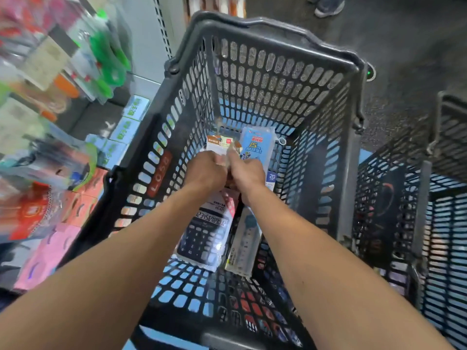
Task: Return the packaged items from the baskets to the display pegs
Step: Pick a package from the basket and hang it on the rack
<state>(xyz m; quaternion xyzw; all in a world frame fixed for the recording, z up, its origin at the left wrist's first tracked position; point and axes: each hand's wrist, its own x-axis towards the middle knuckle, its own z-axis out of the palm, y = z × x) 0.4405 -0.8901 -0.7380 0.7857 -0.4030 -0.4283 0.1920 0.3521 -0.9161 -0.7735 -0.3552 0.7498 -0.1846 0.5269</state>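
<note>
At left the hanging packets [43,72] blur together — fingers [215,160] hide most of the pinched packet [231,150].

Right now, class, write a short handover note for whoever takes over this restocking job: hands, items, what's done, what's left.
Left hand and right hand: both low inside the grey basket, fingers curled on a small clear packet, which is blurred.
Lying in the basket: calculator pack, blue ruler set, long ruler pack, small card pack.
Hanging display is on the left; second basket on the right, contents unclear.
Done: cannot tell.
Left: hang every pack.
</note>
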